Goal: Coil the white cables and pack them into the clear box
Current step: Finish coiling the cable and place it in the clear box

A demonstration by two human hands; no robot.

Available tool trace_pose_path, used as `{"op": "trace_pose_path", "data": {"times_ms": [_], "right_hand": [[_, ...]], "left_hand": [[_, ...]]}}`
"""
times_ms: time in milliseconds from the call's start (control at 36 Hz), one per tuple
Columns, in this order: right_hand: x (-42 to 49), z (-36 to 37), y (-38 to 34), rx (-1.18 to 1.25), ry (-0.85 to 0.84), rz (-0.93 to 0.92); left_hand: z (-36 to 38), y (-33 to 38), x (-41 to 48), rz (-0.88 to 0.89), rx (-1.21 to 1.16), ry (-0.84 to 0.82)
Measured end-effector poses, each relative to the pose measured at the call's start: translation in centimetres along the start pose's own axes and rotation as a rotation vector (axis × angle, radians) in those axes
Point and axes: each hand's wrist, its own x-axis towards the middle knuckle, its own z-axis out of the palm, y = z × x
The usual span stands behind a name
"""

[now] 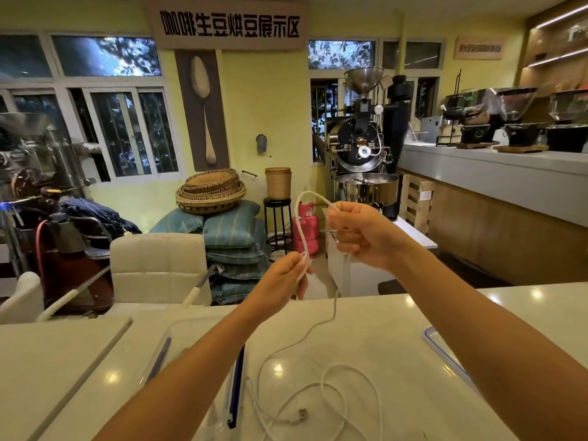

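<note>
We stand at a long white counter [366,338] that fills the lower half of the view. Behind it, well apart from our work, are a black coffee roaster [362,144] and a white padded chair [159,265].

On the counter, under our left forearm, sits the clear box [159,348], with a blue latch [236,386] on its near side; we cannot tell whether anything lies inside it. Off to the right, at the counter's edge and partly behind our right arm, rests a clear lid [445,351] with a blue rim.

One white cable [299,224] is lifted above the counter between both hands. It arches up from the right hand, bends over, and drops to the left hand, forming a single open loop. Its tail hangs from the right hand and trails down onto the counter.

Our right hand [359,230] is higher, its fingers curled round the cable. Our left hand [283,278] is lower and just beside it, pinching the cable between thumb and fingertips.

The remaining loose cables [350,393] lie in tangled curves on the counter near us, right of the box. A small metal plug [302,414] lies among them.
</note>
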Motion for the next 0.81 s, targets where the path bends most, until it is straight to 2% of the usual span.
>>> {"op": "trace_pose_path", "data": {"times_ms": [222, 361, 472, 556, 667, 806], "right_hand": [[2.1, -1.2, -0.1, 0.091, 0.28, -0.009], [2.6, -2.4, 1.2, 0.098, 0.425, 0.017], [2.6, -2.4, 2.5, 0.004, 0.502, 0.063], [2.7, -1.9, 3.5, -0.218, 0.539, 0.108], [2.8, -0.4, 4.6, -0.495, 0.497, 0.107], [2.6, 1.7, 5.0, -0.785, 0.25, 0.097]], "left_hand": [[0.9, 1.0, -1.5, 0.006, -0.416, -0.007], [0.8, 2.5, -2.3, 0.06, -0.586, -0.017], [0.5, 3.5, -2.8, 0.104, -0.632, -0.059], [0.4, 3.9, -2.8, 0.129, -0.631, -0.114], [0.3, 4.2, -2.6, 0.151, -0.629, -0.147], [0.1, 4.5, -1.9, 0.126, -0.611, -0.008]]}}
